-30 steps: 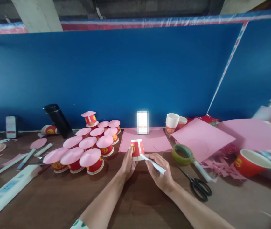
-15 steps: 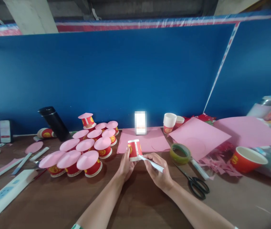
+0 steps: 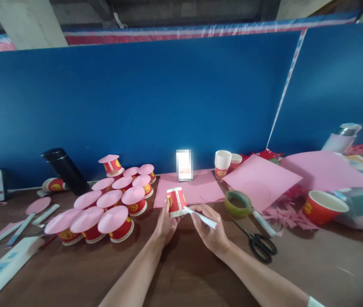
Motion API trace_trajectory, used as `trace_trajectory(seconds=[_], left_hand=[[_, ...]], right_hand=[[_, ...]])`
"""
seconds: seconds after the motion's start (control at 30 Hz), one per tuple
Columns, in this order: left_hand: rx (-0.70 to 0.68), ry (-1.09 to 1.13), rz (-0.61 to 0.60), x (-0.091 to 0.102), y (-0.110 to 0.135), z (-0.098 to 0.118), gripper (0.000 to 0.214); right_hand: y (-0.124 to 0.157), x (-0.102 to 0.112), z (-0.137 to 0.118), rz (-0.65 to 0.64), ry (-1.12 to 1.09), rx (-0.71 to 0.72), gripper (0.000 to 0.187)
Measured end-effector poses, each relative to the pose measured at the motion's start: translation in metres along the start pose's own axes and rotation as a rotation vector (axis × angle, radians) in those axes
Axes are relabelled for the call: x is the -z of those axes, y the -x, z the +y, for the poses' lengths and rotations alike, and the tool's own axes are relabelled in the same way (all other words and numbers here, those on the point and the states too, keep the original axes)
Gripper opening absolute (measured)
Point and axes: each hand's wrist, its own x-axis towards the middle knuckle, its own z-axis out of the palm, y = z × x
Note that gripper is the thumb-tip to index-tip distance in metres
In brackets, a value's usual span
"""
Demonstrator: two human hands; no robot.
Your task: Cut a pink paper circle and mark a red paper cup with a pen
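Observation:
My left hand (image 3: 166, 224) is closed round a red paper cup (image 3: 175, 201) with yellow print and a white strip down its side. The cup is held a little above the table, slightly tilted, its wider rim downward. In my right hand (image 3: 211, 228) is a slim white pen-like stick (image 3: 205, 217), gripped between thumb and fingers. Its narrow tip meets the cup's lower right edge; whether it presses there I cannot tell. To the left stand several upturned red cups with pink paper discs (image 3: 113, 219) on top.
Pink paper sheets (image 3: 197, 194) lie behind my hands, with a bright phone-like screen (image 3: 184, 165) above them. On the right are a tape roll (image 3: 238, 204), black scissors (image 3: 262, 247), a red bowl (image 3: 324, 207) and white cups (image 3: 223, 160). A black bottle (image 3: 64, 168) and power strip (image 3: 5, 266) are left.
The view has shifted slightly. The cup leans a little more in my left hand, and the white stick's tip stays at its lower right edge.

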Motion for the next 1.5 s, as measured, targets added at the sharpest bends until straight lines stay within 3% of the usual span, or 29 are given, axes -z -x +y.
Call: trace_trajectory(seconds=[0.2, 0.73, 0.97, 1.23, 1.5], left_hand=[[-0.006, 0.009, 0.011, 0.002, -0.001, -0.001, 0.047], [-0.010, -0.025, 0.016, 0.006, -0.003, -0.002, 0.044], [-0.024, 0.018, 0.048, 0.005, -0.002, -0.002, 0.037], [-0.051, -0.072, 0.031, -0.002, 0.000, -0.002, 0.035], [-0.081, -0.108, -0.006, 0.002, -0.001, -0.005, 0.032]], right_hand=[[0.000, 0.000, 0.001, -0.031, 0.013, 0.008, 0.011], [0.002, -0.002, 0.004, 0.039, -0.007, -0.051, 0.011], [0.001, 0.001, -0.003, -0.025, -0.014, -0.047, 0.013], [0.007, -0.005, 0.005, -0.004, -0.163, -0.179, 0.014], [0.008, -0.005, 0.006, -0.009, -0.203, -0.219, 0.016]])
